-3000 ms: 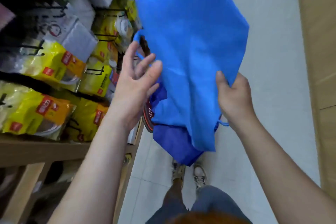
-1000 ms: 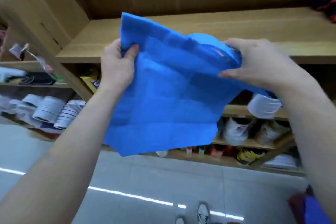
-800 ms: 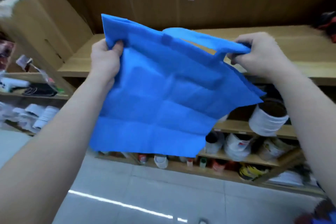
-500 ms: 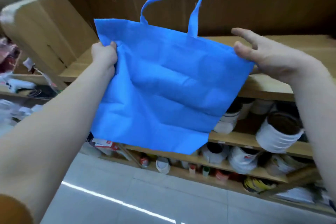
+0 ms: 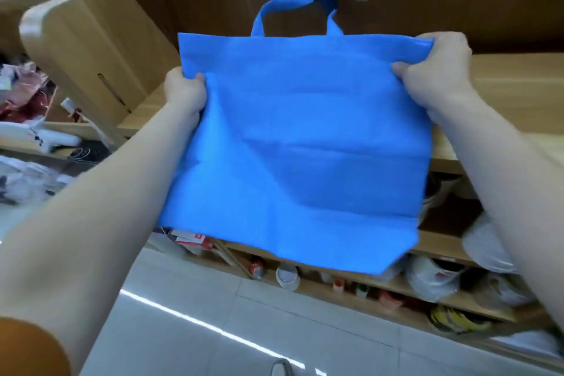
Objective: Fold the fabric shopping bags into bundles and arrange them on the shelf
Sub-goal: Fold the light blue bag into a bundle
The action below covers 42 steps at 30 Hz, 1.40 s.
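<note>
Bag (image 5: 299,143) hangs flat between hands: left hand (image 5: 184,90) and right hand (image 5: 433,67) pinch its top corners (handles far side), shelf (image 5: 503,85) just beyond.

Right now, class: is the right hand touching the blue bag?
Touching. The head view shows the right hand pinching the blue bag at its top right corner.

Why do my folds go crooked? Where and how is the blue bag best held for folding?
Near its two top corners, coming in from each side, as the left hand and right hand pinch it here. The bag hangs flat, handles up, so this keeps the top edge taut and the sides straight, likely easing an even fold.
</note>
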Motion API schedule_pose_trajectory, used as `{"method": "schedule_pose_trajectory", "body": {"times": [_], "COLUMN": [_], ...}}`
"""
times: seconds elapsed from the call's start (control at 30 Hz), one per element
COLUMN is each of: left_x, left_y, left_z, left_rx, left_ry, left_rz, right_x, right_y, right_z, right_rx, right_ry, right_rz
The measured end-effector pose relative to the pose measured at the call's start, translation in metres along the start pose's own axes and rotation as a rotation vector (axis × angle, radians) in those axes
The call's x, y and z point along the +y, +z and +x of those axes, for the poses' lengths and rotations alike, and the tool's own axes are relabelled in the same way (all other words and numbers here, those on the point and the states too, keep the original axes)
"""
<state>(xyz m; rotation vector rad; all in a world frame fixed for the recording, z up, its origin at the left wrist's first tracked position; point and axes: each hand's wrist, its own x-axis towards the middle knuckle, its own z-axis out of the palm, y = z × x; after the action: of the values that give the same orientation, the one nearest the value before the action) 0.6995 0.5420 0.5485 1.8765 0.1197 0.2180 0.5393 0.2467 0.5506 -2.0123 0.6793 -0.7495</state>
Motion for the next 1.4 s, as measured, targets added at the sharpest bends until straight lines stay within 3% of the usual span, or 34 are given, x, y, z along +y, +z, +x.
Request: {"method": "schedule_pose_trajectory", "body": {"times": [0.1,0.23,0.37,0.5,0.57,0.67,0.73,0.8,0.87,0.9,1.03,1.13,1.23,1.33,1.4], "left_x": [-0.002,-0.014,-0.02,-0.02,-0.019,-0.018,-0.013,-0.01,-0.02,-0.029,-0.047,-0.045,-0.042,-0.043,-0.05], "left_y": [-0.002,0.002,0.006,0.013,0.014,0.007,-0.004,-0.019,-0.034,-0.04,-0.045,-0.045,-0.053,-0.069,-0.078], "left_z": [0.002,0.017,0.048,0.073,0.084,0.096,0.093,0.081,0.064,0.057,0.049,0.05,0.055,0.065,0.069], "left_rx": [-0.097,-0.081,-0.052,-0.066,-0.095,-0.127,-0.285,-0.646,-1.001,-1.077,-1.008,-0.999,-1.066,-1.204,-1.235], "left_ry": [0.04,0.142,0.226,0.304,0.328,0.442,0.628,0.754,0.76,0.79,0.88,0.888,0.854,0.913,0.999], "left_rz": [0.173,0.271,0.367,0.431,0.464,0.644,0.635,0.594,0.754,0.881,1.07,1.061,0.945,0.993,1.092], "right_x": [0.0,-0.003,-0.009,-0.011,-0.01,-0.006,-0.005,-0.004,-0.005,-0.007,-0.033,-0.053,-0.043,-0.022,-0.015], "right_y": [0.013,0.03,0.04,0.05,0.059,0.068,0.071,0.072,0.073,0.073,0.064,0.042,0.032,0.037,0.038], "right_z": [0.014,0.024,0.008,-0.03,-0.038,-0.029,-0.018,-0.009,-0.003,-0.002,-0.019,-0.052,-0.08,-0.091,-0.095], "right_rx": [0.111,0.131,-0.06,-0.329,-0.47,-0.511,-0.513,-0.511,-0.497,-0.485,-0.467,-0.768,-0.963,-0.835,-0.74], "right_ry": [-0.025,-0.056,-0.101,-0.243,-0.2,-0.129,-0.097,-0.078,-0.062,-0.059,-0.198,-0.124,-0.222,-0.408,-0.466], "right_rz": [-0.216,-0.256,-0.334,-0.644,-0.794,-0.904,-0.943,-0.964,-0.959,-0.954,-0.791,-0.491,-0.724,-1.015,-1.021]}}
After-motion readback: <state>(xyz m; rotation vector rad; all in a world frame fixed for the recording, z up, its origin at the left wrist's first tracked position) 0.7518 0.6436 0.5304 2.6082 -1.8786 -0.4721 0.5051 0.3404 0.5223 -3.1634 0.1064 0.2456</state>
